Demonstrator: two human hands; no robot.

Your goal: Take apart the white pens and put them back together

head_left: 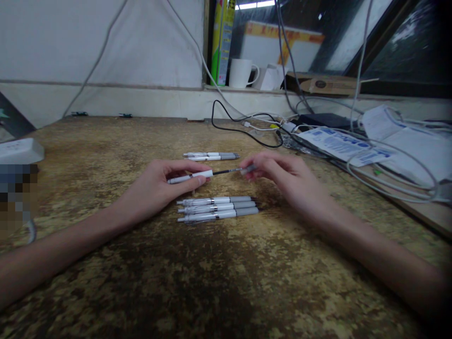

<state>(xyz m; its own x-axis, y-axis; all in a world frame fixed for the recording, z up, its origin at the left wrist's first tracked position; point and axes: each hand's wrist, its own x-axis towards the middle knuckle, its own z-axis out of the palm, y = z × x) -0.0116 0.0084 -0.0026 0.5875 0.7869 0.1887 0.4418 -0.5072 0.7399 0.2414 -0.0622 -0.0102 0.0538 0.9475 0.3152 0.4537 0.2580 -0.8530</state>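
My left hand (165, 181) holds the white barrel of a pen (203, 174) between thumb and fingers, tilted slightly up to the right. A dark refill (222, 172) sticks out of the barrel's right end. My right hand (273, 170) pinches a grey grip piece (248, 169) at the refill's tip; the barrel and grip piece are apart. Below the hands, three white and grey pens (217, 207) lie side by side on the worn wooden table (169, 287). Behind the held pen lie more white and grey pens (212, 156), close together.
Cables (243, 134), a printed packet (348, 145) and white paper (406, 141) lie at the right. A white power strip (21, 151) is at the left edge. A mug (242, 73), a green-yellow box (222, 44) and a cardboard box (328, 85) stand on the back ledge.
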